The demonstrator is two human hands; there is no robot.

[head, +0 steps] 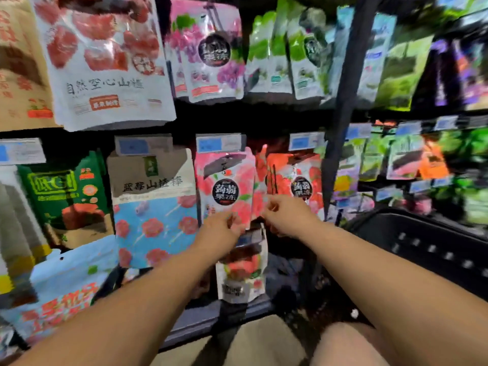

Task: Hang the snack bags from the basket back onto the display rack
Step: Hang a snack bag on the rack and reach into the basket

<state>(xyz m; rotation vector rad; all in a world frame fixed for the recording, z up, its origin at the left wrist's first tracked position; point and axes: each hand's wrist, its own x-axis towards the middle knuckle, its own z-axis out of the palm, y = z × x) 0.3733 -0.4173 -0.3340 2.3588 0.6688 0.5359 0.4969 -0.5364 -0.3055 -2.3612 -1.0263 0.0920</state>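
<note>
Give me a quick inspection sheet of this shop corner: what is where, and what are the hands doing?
Surface: no table; a dark display rack with price tags.
Job's things: one snack bag with a red fruit print, held up in front of hanging pink bags; black basket at right, contents not visible.
Clutter: nothing seen.
Hands: left hand and right hand both seem to pinch the snack bag's top edge.
Cables: nothing seen.
Surroundings: rows of hanging bags, green bags above, blurred.
</note>
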